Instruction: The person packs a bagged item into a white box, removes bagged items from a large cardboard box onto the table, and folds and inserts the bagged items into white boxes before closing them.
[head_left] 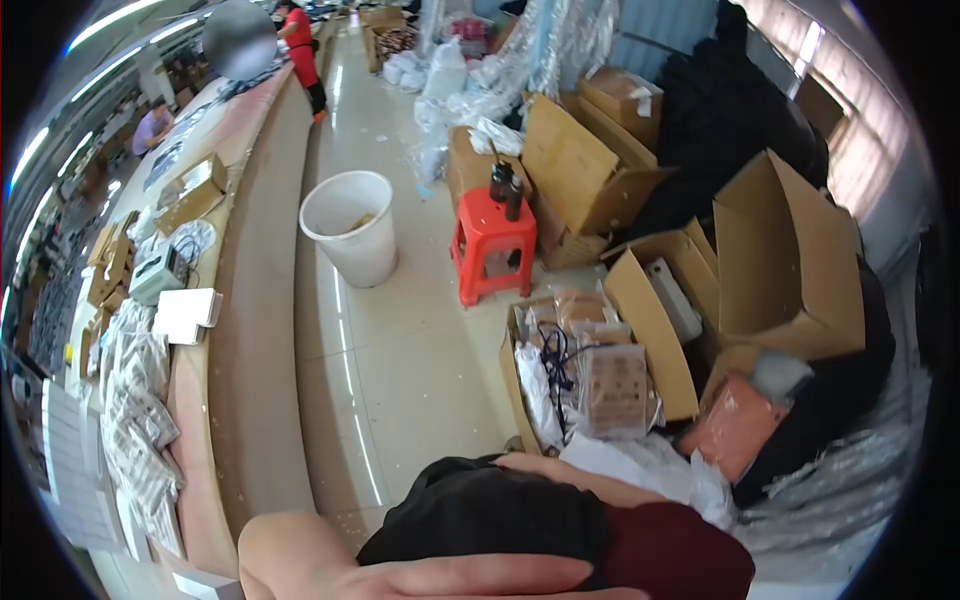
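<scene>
At the bottom edge, bunched black cloth [480, 520] lies close against my body between my two arms. My left hand [480, 575] reaches in from the left, its long fingers pressed together along the near side of the cloth and pointing right. Beyond the cloth, my right arm and part of my right hand [540, 466] curve around its far side, with the fingers mostly hidden. Maroon fabric [680, 550] borders the cloth on the right. Past my right hand stands an open carton [510, 370] with plastic-wrapped packets and dark cord in it.
A long worktable [240, 250] runs along the left, bearing striped cloth [135, 400] and white boxes [187, 315]. A white bin [350, 230] and red stool [495, 240] stand on the tiled floor. Cartons [570, 160] and plastic sheeting crowd the right. A person in red [300, 50] is far off.
</scene>
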